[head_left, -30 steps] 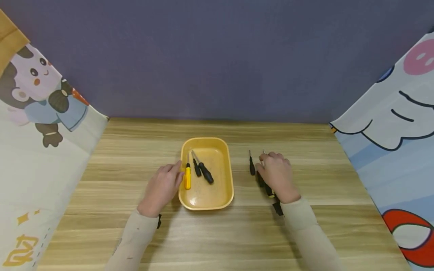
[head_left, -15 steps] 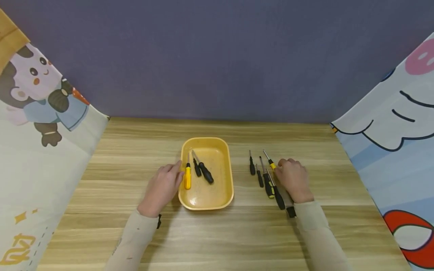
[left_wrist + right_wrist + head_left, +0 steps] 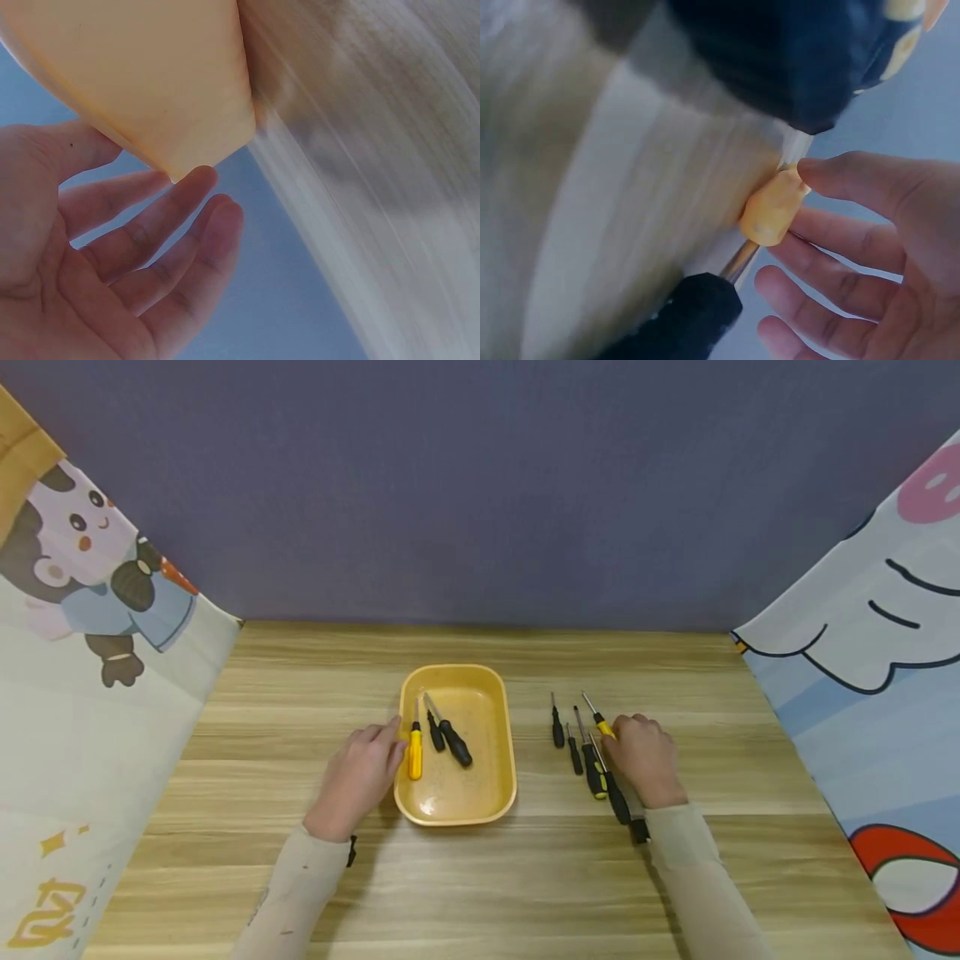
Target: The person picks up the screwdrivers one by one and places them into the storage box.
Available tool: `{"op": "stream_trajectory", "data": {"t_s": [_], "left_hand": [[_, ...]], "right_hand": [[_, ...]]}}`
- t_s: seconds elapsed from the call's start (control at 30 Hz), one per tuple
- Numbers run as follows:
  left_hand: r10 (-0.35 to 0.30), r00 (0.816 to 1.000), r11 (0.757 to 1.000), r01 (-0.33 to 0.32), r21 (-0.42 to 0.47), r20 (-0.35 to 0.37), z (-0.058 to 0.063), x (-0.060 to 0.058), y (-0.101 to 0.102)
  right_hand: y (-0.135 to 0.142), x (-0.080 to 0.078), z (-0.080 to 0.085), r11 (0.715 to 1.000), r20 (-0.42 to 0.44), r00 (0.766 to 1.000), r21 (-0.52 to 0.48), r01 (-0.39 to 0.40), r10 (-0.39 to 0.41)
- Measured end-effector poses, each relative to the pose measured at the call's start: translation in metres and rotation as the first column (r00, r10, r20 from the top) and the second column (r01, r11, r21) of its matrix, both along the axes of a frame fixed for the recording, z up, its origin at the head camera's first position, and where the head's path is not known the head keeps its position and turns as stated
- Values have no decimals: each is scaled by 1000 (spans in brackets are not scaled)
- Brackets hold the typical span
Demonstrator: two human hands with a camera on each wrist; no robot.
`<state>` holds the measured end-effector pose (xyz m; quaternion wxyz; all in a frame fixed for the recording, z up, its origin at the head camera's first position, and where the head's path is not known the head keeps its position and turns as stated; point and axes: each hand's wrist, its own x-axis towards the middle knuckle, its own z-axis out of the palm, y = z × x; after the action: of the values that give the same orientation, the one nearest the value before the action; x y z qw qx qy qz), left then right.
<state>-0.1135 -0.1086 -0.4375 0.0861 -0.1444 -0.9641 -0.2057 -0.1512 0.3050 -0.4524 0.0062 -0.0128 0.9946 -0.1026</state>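
Note:
A yellow-orange plastic tray [image 3: 457, 819] holds a yellow-handled screwdriver [image 3: 416, 756] and two black-handled screwdrivers, a large one [image 3: 456, 745] and a small one [image 3: 437, 735]. My left hand [image 3: 358, 781] touches the tray's left rim with loosely extended fingers. On the right, thumb and forefinger of my right hand [image 3: 647, 760] pinch the end of another yellow screwdriver [image 3: 603, 724], its shaft pointing away. Closer in the right wrist view, the thumb presses its yellow handle [image 3: 771, 208] while the other fingers spread behind.
Left of my right hand lie several screwdrivers: a small black one [image 3: 557, 733], another small black one [image 3: 575, 757], a black-and-yellow one [image 3: 595, 777] and a longer black one [image 3: 617, 799]. A grey-blue wall [image 3: 480, 502] borders the wooden table [image 3: 465, 893] behind.
My right hand has moved right and slightly nearer, off the group of screwdrivers, uncovering them, to the yellow screwdriver's handle. The left hand and tray have stayed in place.

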Motion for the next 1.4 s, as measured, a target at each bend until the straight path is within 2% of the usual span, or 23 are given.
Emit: {"op": "stream_trajectory", "data": {"t_s": [0.4, 0.63, 0.8, 1.03, 1.2, 1.4], "left_hand": [[5, 1000, 1000, -5, 2, 2, -1, 0, 0], [2, 1000, 1000, -2, 2, 1, 1, 0, 0], [3, 1000, 1000, -3, 0, 1, 2, 0, -1], [-9, 1000, 1000, 10, 8, -24, 1, 0, -1], [-6, 1000, 1000, 7, 8, -23, -1, -1, -2], [-4, 1000, 1000, 4, 11, -16, -1, -1, -1]], "right_hand": [[2, -5, -4, 1000, 10, 1000, -6, 28, -28], [-2, -4, 1, 998, 53, 997, 3, 59, -59], [-4, -3, 6, 998, 52, 997, -1, 57, -57], [-12, -1, 15, 1000, -30, 999, -15, 19, -20], [-27, 1, 29, 1000, -71, 997, -30, -8, 6], [-50, -2, 45, 997, -145, 987, -32, -77, 72]]}}
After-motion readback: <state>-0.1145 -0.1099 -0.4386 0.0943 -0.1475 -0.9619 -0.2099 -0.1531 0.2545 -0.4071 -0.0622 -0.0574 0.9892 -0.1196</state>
